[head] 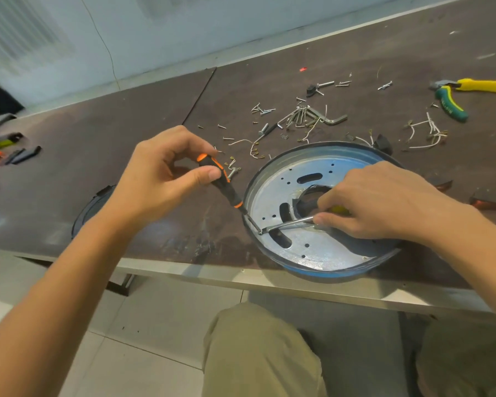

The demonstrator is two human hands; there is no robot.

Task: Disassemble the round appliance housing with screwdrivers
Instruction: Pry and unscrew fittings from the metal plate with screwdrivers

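A round blue-rimmed metal housing (312, 250) lies at the table's front edge, its silver plate pierced by slots and small holes. My left hand (161, 179) grips a black and orange screwdriver (226, 187) by the handle, its tip slanting down to the housing's left inner rim. My right hand (384, 202) rests over the housing's centre and holds a second screwdriver with a yellow handle, mostly hidden in the fist. Its steel shaft (289, 223) points left, and the two tips meet at the same spot by the rim.
Loose screws, hex keys (307, 116) and white wire scraps (427, 133) are scattered behind the housing. Yellow and green pliers (453, 98) lie at the far right. A dark round part (89, 210) sits under my left forearm. Small tools (15, 154) lie at the far left.
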